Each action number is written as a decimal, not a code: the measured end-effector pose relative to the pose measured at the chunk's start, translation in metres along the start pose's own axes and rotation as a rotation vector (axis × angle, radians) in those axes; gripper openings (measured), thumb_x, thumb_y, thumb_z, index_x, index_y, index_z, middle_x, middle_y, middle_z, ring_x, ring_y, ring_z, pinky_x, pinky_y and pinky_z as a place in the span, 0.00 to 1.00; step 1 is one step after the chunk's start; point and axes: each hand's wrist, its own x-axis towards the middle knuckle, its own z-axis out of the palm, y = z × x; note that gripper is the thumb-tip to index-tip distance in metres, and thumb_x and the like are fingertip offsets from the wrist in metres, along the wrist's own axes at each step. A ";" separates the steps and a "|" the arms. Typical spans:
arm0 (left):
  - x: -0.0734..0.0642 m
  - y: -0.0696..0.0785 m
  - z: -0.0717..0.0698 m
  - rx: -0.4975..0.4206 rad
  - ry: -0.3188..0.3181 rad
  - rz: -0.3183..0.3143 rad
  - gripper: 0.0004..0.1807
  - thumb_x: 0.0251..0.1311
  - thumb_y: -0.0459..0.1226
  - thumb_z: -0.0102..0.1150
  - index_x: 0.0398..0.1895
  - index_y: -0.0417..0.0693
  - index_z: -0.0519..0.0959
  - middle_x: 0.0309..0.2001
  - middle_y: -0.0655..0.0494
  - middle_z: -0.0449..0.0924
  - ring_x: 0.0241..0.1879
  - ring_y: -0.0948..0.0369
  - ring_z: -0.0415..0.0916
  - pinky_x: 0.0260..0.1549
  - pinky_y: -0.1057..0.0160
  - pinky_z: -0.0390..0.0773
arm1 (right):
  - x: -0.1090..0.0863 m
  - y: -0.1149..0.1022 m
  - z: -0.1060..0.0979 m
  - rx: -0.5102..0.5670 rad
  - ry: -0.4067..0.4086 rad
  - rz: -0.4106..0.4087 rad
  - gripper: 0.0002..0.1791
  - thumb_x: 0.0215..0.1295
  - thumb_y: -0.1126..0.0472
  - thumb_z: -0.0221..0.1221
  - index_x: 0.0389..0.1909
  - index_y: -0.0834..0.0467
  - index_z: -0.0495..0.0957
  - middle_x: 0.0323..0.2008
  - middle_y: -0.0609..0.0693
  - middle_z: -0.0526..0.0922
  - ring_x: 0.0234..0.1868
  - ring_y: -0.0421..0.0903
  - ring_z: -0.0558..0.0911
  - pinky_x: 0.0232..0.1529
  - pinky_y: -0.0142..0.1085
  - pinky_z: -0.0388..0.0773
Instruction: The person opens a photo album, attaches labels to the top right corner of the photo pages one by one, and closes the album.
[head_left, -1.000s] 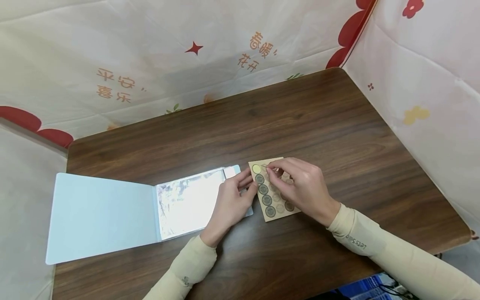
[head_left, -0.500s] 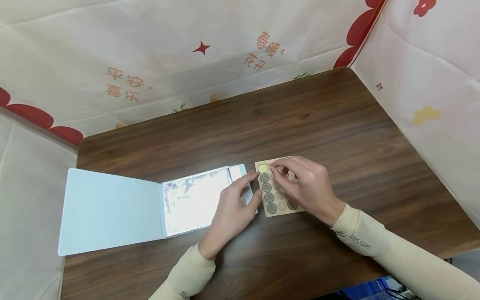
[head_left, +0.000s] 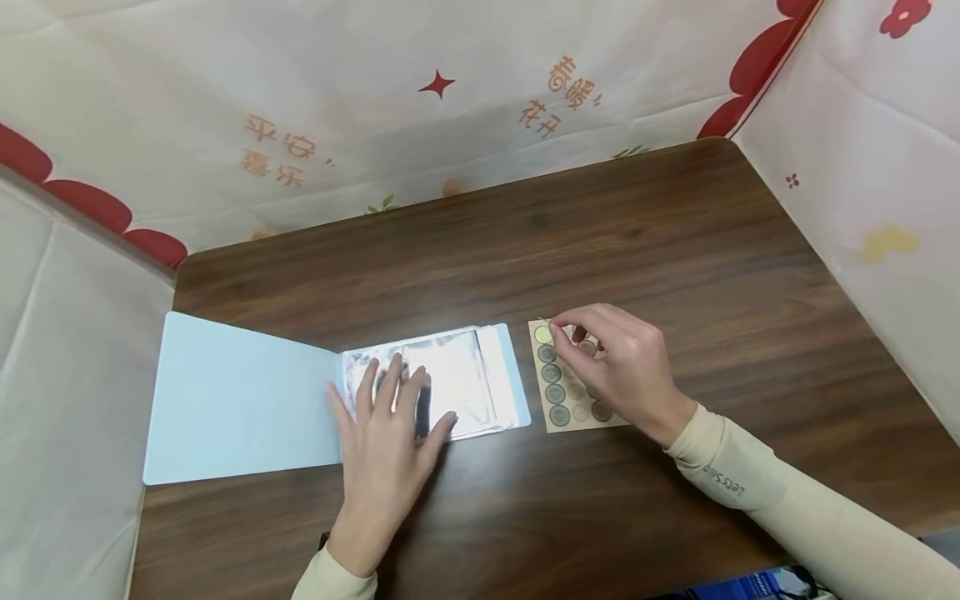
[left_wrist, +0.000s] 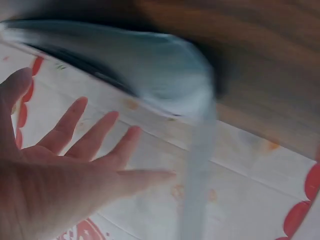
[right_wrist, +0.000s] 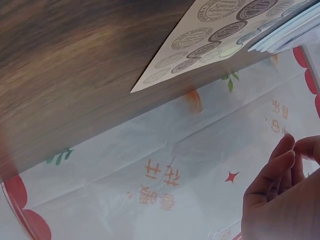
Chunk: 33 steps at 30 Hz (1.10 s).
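My left hand (head_left: 386, 454), fingers spread, is over the glossy clear sleeves (head_left: 457, 375) of an open light-blue album. Its blue cover (head_left: 243, 400) lies folded out to the left. In the left wrist view the left hand (left_wrist: 95, 155) shows straight, spread fingers in front of the blurred album (left_wrist: 130, 60). Thumb and index finger of my right hand (head_left: 626, 358) pinch a small thin sticker (head_left: 544, 320), seen nearly edge-on. Below that hand lies a tan sheet of round stickers (head_left: 564, 392), partly covered by it; one yellow spot (head_left: 543, 334) marks its top left corner.
The dark wood table (head_left: 480, 250) runs back to a white printed cloth wall (head_left: 360, 100), with more cloth at both sides. Under the table's front right edge are a blue object (head_left: 738, 586) and dark cables.
My left hand has left the sheet's edge and moved left over the album's sleeves. The right hand keeps its pinch near the sheet's top. The head view has shifted slightly.
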 end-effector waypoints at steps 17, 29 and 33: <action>-0.010 -0.033 0.009 0.142 0.047 -0.027 0.44 0.56 0.69 0.73 0.68 0.53 0.81 0.73 0.37 0.78 0.78 0.29 0.65 0.62 0.04 0.38 | 0.013 -0.008 0.038 0.038 -0.104 -0.070 0.03 0.66 0.64 0.70 0.39 0.56 0.90 0.35 0.48 0.93 0.33 0.45 0.89 0.33 0.40 0.87; -0.011 -0.048 0.015 0.140 0.064 -0.038 0.45 0.57 0.75 0.64 0.71 0.61 0.80 0.76 0.42 0.76 0.78 0.30 0.66 0.62 0.04 0.41 | 0.026 -0.011 0.077 -0.105 -0.191 -0.370 0.07 0.74 0.60 0.66 0.45 0.57 0.90 0.39 0.48 0.92 0.36 0.46 0.89 0.37 0.42 0.90; -0.011 -0.049 0.015 0.138 0.042 -0.053 0.45 0.58 0.76 0.63 0.72 0.63 0.79 0.77 0.43 0.74 0.78 0.30 0.65 0.62 0.04 0.40 | 0.026 -0.009 0.089 -0.101 -0.253 -0.411 0.08 0.73 0.61 0.68 0.48 0.57 0.90 0.42 0.48 0.93 0.38 0.45 0.89 0.38 0.41 0.90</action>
